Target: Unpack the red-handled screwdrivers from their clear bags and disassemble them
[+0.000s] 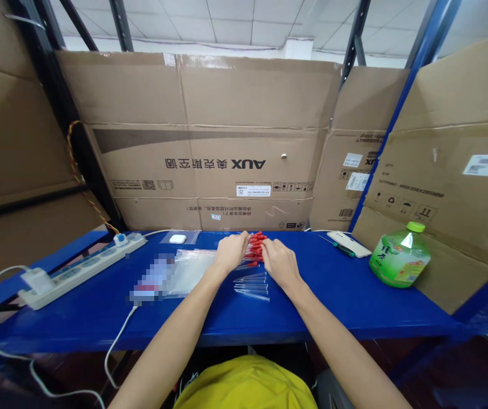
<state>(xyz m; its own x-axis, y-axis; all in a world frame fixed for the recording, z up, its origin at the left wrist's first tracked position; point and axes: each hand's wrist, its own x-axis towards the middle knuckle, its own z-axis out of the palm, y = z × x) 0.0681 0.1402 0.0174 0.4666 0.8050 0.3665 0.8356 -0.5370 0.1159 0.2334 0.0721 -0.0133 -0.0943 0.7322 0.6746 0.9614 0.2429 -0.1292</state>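
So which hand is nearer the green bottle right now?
Right. The right hand rests mid-bench on the red-capped tubes, with bare blue bench between it and the green bottle. The left hand sits just beyond it, farther from the bottle.

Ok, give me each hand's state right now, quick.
Left hand: closed on the bundle of red-capped tubes.
Right hand: fingers on the same bundle from the other side; whether it grips cannot be told.
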